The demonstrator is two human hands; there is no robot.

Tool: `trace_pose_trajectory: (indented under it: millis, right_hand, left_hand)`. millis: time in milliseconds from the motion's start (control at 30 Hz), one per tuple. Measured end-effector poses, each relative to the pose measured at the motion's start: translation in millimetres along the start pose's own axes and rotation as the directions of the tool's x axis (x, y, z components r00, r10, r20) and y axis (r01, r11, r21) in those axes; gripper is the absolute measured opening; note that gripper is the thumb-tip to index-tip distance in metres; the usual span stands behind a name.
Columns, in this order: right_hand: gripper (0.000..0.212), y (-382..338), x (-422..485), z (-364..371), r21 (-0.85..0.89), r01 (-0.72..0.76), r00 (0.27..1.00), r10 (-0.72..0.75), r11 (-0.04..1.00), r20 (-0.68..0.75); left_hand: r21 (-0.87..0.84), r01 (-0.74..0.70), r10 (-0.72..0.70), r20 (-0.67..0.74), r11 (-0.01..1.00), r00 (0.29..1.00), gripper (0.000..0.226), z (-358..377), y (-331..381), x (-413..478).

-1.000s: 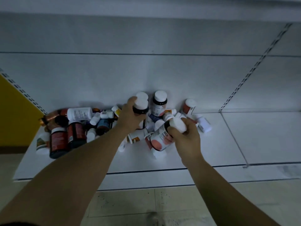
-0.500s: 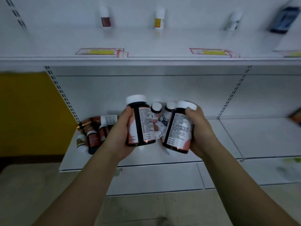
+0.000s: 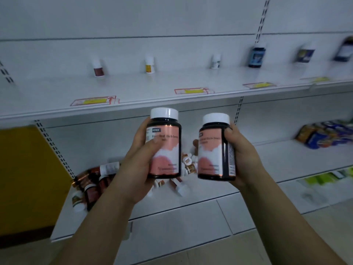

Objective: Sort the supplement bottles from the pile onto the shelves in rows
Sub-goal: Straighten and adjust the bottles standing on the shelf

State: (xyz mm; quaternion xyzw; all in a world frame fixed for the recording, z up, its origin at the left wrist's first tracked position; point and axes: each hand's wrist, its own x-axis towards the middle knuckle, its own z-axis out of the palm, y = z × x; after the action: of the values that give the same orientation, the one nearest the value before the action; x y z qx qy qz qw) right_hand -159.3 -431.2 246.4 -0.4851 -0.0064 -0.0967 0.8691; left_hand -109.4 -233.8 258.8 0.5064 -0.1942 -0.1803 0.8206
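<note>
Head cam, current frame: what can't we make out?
Head view:
- Small print on the pink-labelled dark bottle with white cap in the left hand, and on its twin in the right hand: blurred, thumbs cover part.
- Pile of mixed bottles on the lower shelf: middle hidden behind hands and held bottles.
- Dark blue-labelled bottles on the upper shelf, right: motion-blurred, labels unreadable.

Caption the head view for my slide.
Left hand grips a pink-label bottle, right hand its twin, with the pile behind.

The left bottle (image 3: pixel 165 150) and the right bottle (image 3: pixel 212 152) have words on pink labels, too blurry to read. The shelf tags (image 3: pixel 94 101) are blurry too.
</note>
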Motion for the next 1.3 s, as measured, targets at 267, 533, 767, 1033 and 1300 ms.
trace_pose_trajectory:
  millis: [267, 533, 767, 1033, 1300]
  right_hand:
    - [0.089, -84, -26, -60, -0.066, 0.111, 0.993, -0.108, 0.992, 0.04]
    - [0.064, -163, -53, -143, -0.146, 0.182, 0.982, -0.186, 0.972, -0.015]
    - [0.051, -209, -72, -209, -0.283, 0.219, 0.961, -0.256, 0.934, -0.1]
    - [0.066, -220, -78, -244, -0.309, 0.284, 0.906, -0.36, 0.908, -0.224]
    - [0.11, -234, -85, -256, -0.274, 0.309, 0.847, -0.394, 0.911, -0.355]
  left_hand:
    - [-0.142, -0.017, 0.038, 0.147, 0.99, 0.988, 0.065, 94, -20, 25]
    - [-0.004, -0.041, 0.041, 0.207, 0.999, 0.978, 0.059, 197, -56, 52]
    - [-0.051, 0.074, -0.062, 0.209, 0.996, 0.976, 0.059, 273, -88, 72]
    - [0.042, 0.048, -0.06, 0.339, 0.998, 0.939, 0.067, 306, -110, 108]
    - [-0.004, 0.058, -0.048, 0.51, 0.998, 0.859, 0.071, 327, -132, 148]
